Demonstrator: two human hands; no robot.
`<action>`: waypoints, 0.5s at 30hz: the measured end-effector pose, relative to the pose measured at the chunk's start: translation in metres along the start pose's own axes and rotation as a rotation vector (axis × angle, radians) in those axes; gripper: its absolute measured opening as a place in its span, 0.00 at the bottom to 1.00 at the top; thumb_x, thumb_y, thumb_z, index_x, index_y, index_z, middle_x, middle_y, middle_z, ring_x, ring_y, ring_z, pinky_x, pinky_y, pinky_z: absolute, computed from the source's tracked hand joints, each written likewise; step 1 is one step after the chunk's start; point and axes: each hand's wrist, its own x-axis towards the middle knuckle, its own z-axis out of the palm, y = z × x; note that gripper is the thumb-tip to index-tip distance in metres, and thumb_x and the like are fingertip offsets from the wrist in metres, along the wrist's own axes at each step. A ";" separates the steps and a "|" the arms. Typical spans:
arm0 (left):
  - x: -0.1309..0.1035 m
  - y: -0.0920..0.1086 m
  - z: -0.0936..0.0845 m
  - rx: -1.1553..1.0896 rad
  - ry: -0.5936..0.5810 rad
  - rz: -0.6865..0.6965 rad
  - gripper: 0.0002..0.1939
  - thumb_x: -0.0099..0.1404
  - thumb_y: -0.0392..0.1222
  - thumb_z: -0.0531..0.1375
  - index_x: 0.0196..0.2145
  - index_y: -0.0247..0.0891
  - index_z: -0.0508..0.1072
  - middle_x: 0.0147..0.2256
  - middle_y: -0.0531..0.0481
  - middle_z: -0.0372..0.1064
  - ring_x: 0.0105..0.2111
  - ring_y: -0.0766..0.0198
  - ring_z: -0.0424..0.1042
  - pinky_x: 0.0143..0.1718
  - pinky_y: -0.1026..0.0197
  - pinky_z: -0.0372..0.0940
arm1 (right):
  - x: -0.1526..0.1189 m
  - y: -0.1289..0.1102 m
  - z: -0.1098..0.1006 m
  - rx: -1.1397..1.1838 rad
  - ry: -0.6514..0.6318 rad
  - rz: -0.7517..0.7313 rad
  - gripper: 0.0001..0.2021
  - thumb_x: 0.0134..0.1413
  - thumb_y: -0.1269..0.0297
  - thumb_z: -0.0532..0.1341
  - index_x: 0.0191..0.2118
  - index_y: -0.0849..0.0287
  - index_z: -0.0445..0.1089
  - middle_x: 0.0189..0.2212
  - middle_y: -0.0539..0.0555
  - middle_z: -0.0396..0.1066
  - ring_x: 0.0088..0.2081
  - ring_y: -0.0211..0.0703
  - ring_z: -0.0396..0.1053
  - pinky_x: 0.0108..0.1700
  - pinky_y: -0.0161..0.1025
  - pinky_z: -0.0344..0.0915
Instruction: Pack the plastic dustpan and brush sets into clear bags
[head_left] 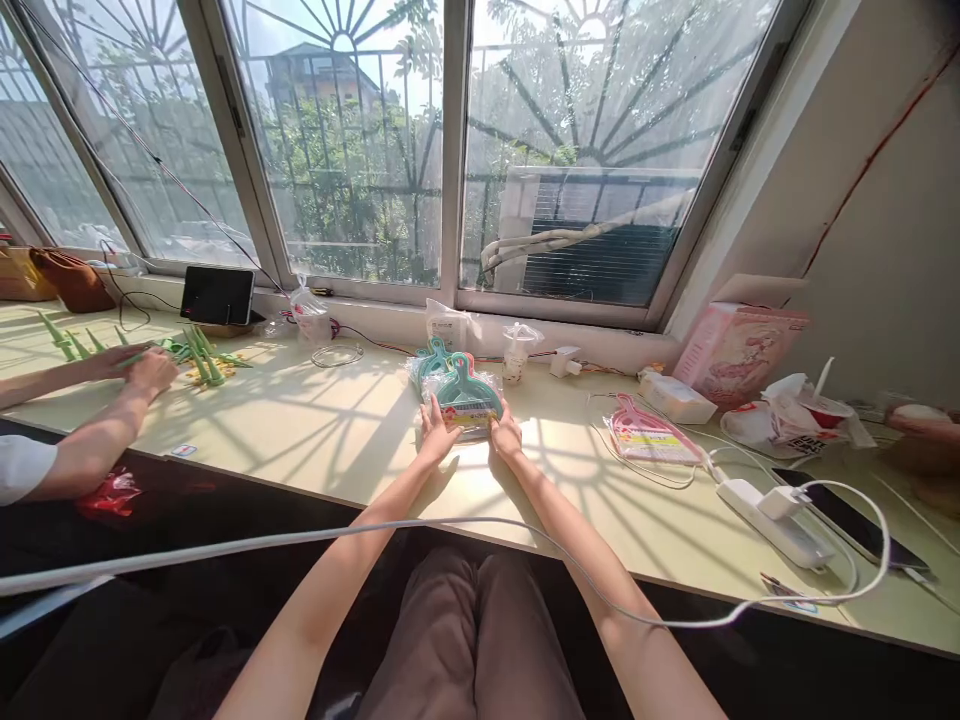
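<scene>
White cable crosses in front of both forearms, above a pair of brown trousers. The left hand and right hand are clamped on opposite sides of a teal dustpan-shaped pack at the middle of the desk. Similar teal packs sit just behind. Rightward, a pink pack lies near a white power strip; leftward, a co-worker's hands touch green pieces.

Shown were at least two teal packets, one tablet, one phone, one power strip and one pink box.
</scene>
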 end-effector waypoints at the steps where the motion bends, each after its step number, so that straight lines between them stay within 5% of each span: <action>1: 0.006 -0.002 0.000 0.001 0.004 0.011 0.58 0.66 0.40 0.64 0.81 0.40 0.34 0.81 0.33 0.32 0.81 0.44 0.30 0.78 0.40 0.47 | 0.005 -0.002 0.003 -0.001 -0.001 0.032 0.33 0.67 0.63 0.54 0.76 0.56 0.58 0.66 0.63 0.72 0.65 0.57 0.72 0.71 0.57 0.62; 9: 0.061 -0.012 -0.002 0.086 0.014 0.035 0.58 0.63 0.36 0.59 0.82 0.41 0.31 0.81 0.37 0.38 0.81 0.48 0.38 0.77 0.44 0.50 | 0.046 -0.015 0.018 -0.037 -0.049 0.111 0.31 0.72 0.67 0.51 0.77 0.52 0.54 0.72 0.62 0.64 0.72 0.55 0.63 0.75 0.56 0.50; 15: 0.099 -0.011 0.007 0.130 0.040 0.129 0.58 0.62 0.34 0.60 0.81 0.34 0.31 0.80 0.33 0.38 0.81 0.51 0.38 0.78 0.49 0.47 | 0.087 -0.011 0.025 0.020 0.017 0.082 0.30 0.70 0.67 0.53 0.75 0.51 0.59 0.67 0.60 0.71 0.66 0.53 0.69 0.73 0.53 0.55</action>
